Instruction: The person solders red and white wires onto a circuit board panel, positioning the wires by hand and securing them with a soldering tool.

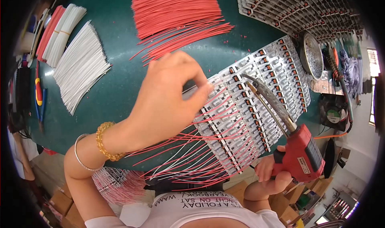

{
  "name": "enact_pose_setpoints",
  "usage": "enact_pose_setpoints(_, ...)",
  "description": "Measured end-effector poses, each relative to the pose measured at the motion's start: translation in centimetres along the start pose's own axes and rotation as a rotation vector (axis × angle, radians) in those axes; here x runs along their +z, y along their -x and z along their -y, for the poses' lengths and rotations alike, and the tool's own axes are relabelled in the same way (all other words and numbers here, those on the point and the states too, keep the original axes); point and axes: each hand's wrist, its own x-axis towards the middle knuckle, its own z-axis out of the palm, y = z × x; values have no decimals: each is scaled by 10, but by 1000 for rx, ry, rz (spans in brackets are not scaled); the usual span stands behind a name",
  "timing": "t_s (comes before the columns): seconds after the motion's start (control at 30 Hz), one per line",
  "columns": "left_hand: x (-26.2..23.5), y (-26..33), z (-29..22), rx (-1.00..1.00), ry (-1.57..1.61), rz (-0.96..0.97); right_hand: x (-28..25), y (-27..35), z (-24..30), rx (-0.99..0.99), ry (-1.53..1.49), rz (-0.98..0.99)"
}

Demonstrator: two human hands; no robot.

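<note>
Head view: the left hand (166, 95) pinches a thin wire against the panel of small white circuit boards (248, 107) on the green table (116, 59); the right hand (272, 176) grips a red soldering gun (298, 150); many boards already carry red and white leads (192, 156), while loose red wires (176, 11) remain

The left forearm comes in from the near left and reaches far and to the right, wrist bent slightly, a beaded bracelet and a thin bangle round it. The left hand (166, 97) shows its back, fingers curled down and pinched together at the tips on its right side. The right hand (269, 172) sits near and right, low, fingers wrapped tight in a fist-like grip, thumb underneath.
</note>
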Motion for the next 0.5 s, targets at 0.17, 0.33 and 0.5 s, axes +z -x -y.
enact_pose_setpoints(0.17,5,1,-1,1,-115,116,-2,5,-1,5,19,2)
enact_pose_setpoints(0.33,4,1,0,-15,-133,133,-8,6,-11,25,65,25)
enact_pose_setpoints(0.5,4,1,-1,-15,-130,137,-1,4,-7,48,107,20)
